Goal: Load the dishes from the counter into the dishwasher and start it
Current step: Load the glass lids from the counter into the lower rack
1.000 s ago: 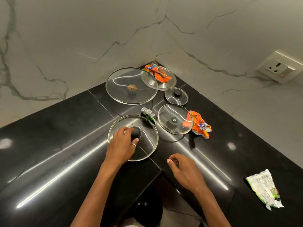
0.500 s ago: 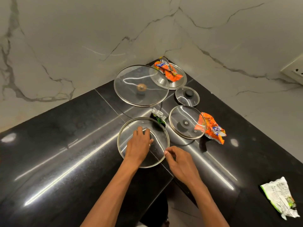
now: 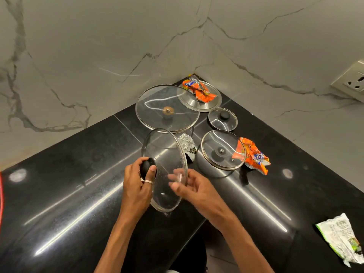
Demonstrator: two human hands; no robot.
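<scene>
Left hand [image 3: 137,186] fingers grip lid [image 3: 164,170] knob; right hand [image 3: 194,189] blurred, seemingly loose behind glass.

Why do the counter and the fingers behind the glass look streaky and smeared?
Head view: ceiling lights glare in long white streaks across the glossy black stone counter; the right hand looks blurred, its fingertips hazy through the tilted clear glass lid; the left hand stays sharp.

Bare black counter [image 3: 59,184] lies open from seven to ten o'clock. Toward twelve to two, four lids crowd the corner: large glass lid [image 3: 167,109], steel lid [image 3: 204,101] (wrapper atop), small lid [image 3: 222,119], medium lid [image 3: 222,150].
</scene>
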